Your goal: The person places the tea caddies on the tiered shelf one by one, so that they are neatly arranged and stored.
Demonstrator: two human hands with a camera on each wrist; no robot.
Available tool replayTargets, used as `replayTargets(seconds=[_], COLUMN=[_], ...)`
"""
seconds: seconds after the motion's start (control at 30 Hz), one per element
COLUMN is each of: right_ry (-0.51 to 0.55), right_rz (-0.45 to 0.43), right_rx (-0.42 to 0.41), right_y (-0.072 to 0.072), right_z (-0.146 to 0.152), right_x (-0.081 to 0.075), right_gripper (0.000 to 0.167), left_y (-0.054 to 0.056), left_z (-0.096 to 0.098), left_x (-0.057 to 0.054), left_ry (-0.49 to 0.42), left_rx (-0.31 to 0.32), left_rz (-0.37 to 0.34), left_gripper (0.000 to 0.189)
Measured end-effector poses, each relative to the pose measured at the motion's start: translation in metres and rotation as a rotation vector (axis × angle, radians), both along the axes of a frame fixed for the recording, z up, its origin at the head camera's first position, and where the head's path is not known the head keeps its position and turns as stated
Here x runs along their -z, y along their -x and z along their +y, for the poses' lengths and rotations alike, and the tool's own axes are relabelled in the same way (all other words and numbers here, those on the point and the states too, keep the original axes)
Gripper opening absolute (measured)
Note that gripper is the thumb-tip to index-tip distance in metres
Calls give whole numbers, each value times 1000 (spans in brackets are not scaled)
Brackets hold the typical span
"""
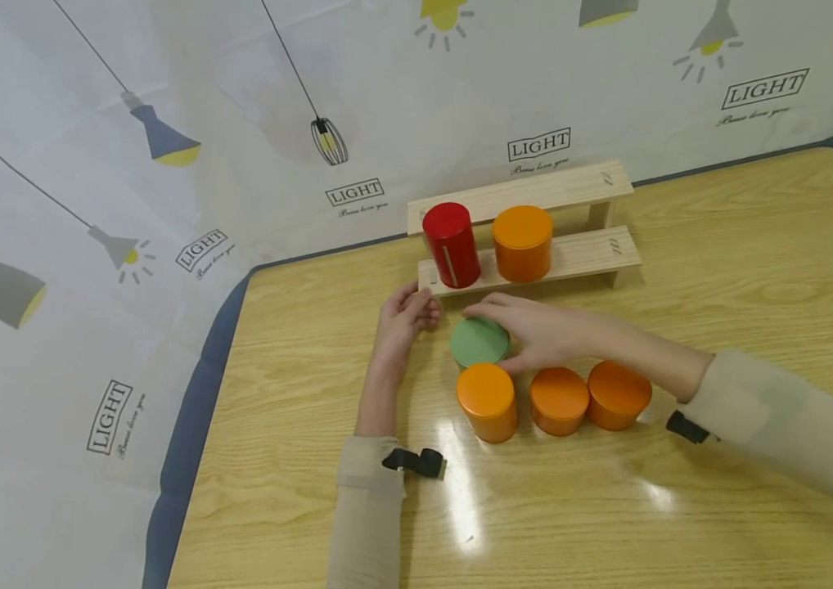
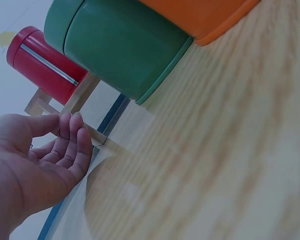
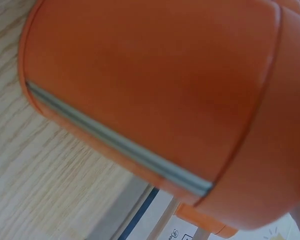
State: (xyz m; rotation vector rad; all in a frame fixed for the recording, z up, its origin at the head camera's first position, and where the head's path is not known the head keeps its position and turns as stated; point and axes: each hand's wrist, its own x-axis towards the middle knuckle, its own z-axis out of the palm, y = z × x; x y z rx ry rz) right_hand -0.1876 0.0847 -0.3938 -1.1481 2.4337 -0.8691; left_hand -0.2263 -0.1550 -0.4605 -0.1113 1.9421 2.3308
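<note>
In the head view, my right hand [image 1: 538,331] grips a green canister [image 1: 479,342] from its right side, with fingers behind and thumb in front. The canister stands just behind an orange canister [image 1: 488,401]. My left hand [image 1: 403,323] pinches the left end of a two-tier wooden shelf [image 1: 586,252]. On its lower tier stand a red canister [image 1: 452,245] and a wide orange canister [image 1: 523,243]. The left wrist view shows the left fingers curled at the shelf end, below the green canister [image 2: 122,47]. An orange canister [image 3: 150,90] hides most of the right hand in the right wrist view.
Two shorter orange canisters, one on the left [image 1: 560,401] and one on the right [image 1: 619,395], stand side by side below the right forearm. The wood-grain table [image 1: 571,515] has a dark blue edge [image 1: 195,409]. Behind it hangs a lamp-patterned wall covering [image 1: 254,180].
</note>
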Motion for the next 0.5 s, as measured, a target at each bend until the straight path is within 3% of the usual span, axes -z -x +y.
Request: replayTargets(seconds=[0.5], right_ry=[-16], right_rz=[36], right_rx=[58], right_y=[3], right_z=[-1], right_x=[0], right_gripper=[76], left_y=[-1], left_z=[1], left_x=[-1], left_ry=[0], left_rx=[-1], left_rz=[-3], left_gripper=[34])
